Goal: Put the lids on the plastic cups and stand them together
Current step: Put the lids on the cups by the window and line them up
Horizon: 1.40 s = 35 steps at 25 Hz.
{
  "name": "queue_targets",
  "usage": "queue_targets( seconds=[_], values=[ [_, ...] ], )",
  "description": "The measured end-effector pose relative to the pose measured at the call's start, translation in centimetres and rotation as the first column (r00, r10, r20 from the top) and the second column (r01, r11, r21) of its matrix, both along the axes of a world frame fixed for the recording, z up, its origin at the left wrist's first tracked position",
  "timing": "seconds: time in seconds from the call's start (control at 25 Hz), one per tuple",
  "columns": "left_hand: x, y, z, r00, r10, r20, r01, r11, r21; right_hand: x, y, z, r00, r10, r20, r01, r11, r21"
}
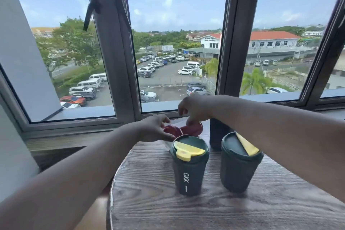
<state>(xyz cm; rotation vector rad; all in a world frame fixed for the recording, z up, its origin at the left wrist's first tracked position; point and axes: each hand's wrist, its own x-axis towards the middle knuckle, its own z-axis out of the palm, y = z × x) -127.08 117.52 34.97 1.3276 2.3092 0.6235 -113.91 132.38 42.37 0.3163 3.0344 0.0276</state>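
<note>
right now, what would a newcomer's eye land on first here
Two dark green cups with yellow-flapped lids stand apart on the round wooden table. Behind them, at the far edge, the left hand and right hand each seem to pinch a red piece. Beyond, a big window shows a car park.

Front left: dark green lidded plastic cup (189, 170) standing on round wooden table (186, 213)
Right: matching second cup (239, 166) standing near
Behind: two red round plastic lids (195, 129) lying left, third dark cup (217, 132) standing right
</note>
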Motion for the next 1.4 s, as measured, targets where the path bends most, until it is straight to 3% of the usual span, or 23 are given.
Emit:
queue_targets(
  seconds=[0.24, 0.32, 0.4, 0.56, 0.76, 1.12, 1.4],
  values=[
    [-1.8, -0.4, -4.4, 0.968, 0.018, 0.249, -0.066, 0.981, 0.184, -2.9, -0.6, -1.7, 0.994, 0.032, 0.106, -0.027, 0.999, -0.046],
    [-2.2, -0.4, -5.2, 0.885, -0.003, 0.465, -0.136, 0.955, 0.265, -3.0, -0.5, -1.6, 0.994, 0.039, 0.101, -0.032, 0.997, -0.072],
    [-2.4, -0.5, -5.3, 0.812, -0.046, 0.582, -0.183, 0.927, 0.328, -2.9, -0.2, -1.5, 0.994, 0.041, 0.104, -0.029, 0.993, -0.114],
    [-2.7, -0.2, -5.2, 0.78, -0.108, 0.616, -0.178, 0.907, 0.383, -2.4, -0.8, -1.8, 0.994, 0.047, 0.096, -0.027, 0.979, -0.2],
    [-2.1, 0.6, -5.0, 0.885, -0.079, 0.459, -0.124, 0.91, 0.395, -2.4, -1.1, -2.8, 0.994, 0.106, 0.032, -0.102, 0.989, -0.109],
    [-1.4, 0.6, -5.4, 0.849, -0.083, 0.522, -0.163, 0.898, 0.408, -1.9, -0.4, -3.6, 0.984, 0.148, 0.097, -0.149, 0.989, -0.002],
    [-2.1, 0.3, -3.5, 0.853, -0.08, 0.516, -0.182, 0.881, 0.437, -1.2, -0.1, -2.7, 0.986, 0.162, -0.045, -0.166, 0.982, -0.089]
  ],
)
